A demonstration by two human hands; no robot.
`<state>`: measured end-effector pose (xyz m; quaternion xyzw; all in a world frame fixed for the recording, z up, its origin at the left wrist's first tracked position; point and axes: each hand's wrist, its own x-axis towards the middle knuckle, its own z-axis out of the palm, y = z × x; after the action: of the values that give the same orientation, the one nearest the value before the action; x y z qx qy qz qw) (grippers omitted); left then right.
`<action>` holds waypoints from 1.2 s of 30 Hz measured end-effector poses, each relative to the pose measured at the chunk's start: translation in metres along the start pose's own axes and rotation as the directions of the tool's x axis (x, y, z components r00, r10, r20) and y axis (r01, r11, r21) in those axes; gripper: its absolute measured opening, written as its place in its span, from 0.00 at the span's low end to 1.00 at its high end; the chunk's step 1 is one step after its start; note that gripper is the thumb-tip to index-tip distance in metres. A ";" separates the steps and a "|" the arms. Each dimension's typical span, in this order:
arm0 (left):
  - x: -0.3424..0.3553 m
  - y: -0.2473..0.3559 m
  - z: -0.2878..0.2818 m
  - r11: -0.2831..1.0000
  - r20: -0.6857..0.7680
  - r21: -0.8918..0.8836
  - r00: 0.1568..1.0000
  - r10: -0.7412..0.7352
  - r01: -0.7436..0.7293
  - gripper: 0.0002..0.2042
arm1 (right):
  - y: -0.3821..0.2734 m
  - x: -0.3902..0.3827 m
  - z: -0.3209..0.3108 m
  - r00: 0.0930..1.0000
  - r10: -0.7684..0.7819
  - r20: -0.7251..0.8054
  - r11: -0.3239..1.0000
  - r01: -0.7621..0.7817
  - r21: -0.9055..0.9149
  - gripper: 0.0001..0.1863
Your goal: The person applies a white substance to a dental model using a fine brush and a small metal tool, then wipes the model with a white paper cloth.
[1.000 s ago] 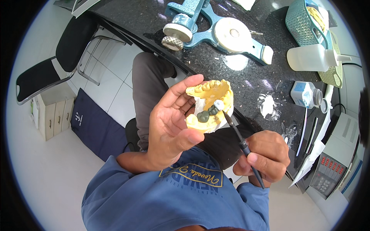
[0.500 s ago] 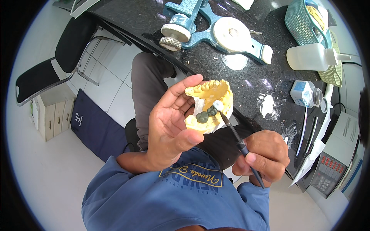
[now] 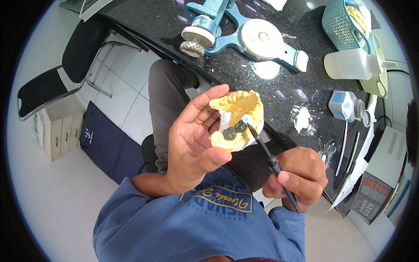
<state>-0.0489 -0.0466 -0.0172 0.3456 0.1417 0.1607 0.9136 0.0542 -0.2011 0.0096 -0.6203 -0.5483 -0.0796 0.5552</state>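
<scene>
My left hand (image 3: 192, 139) is wrapped round a yellow dental model (image 3: 238, 105), thumb at its lower edge and fingers behind. Dark green tooth crowns (image 3: 229, 133) sit in a row along the near side of the arch. White material (image 3: 247, 119) covers the one at the row's right end. Between thumb and fingers my right hand (image 3: 301, 177) pinches a slim dark brush (image 3: 271, 160), its pointed tip at the white-coated tooth. Whether the tip touches it or hovers just off it, I cannot tell.
On the dark speckled bench stands a blue articulator (image 3: 244, 35). White powder (image 3: 302, 120) lies spilled. To the right are a squeeze bottle (image 3: 349, 63), a small jar (image 3: 345, 107), a basket (image 3: 342, 28), thin tools (image 3: 342, 148) and a grey device (image 3: 379, 174). A black chair (image 3: 85, 50) is at left.
Almost nothing differs. The brush tip has shifted very slightly at the white-coated tooth, while the dental model stays in my left hand.
</scene>
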 end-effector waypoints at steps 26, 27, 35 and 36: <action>0.000 0.001 0.000 1.000 0.004 -0.028 1.000 0.003 -0.003 0.46 | 0.001 0.001 0.000 1.000 -0.001 0.000 1.000 0.001 0.031 0.16; 0.000 0.001 0.000 1.000 0.004 -0.026 1.000 0.003 -0.003 0.46 | 0.001 0.002 0.000 1.000 0.003 0.000 1.000 -0.003 0.021 0.16; 0.001 0.001 0.000 1.000 0.001 -0.009 1.000 0.008 -0.008 0.46 | 0.002 0.002 0.002 1.000 -0.009 -0.010 1.000 0.009 0.018 0.16; 0.001 0.001 0.000 1.000 0.003 -0.009 1.000 0.009 -0.009 0.46 | 0.002 0.002 0.002 1.000 -0.010 -0.009 1.000 0.010 0.003 0.16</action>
<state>-0.0483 -0.0458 -0.0166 0.3423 0.1379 0.1650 0.9147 0.0552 -0.1976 0.0096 -0.6164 -0.5489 -0.0845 0.5582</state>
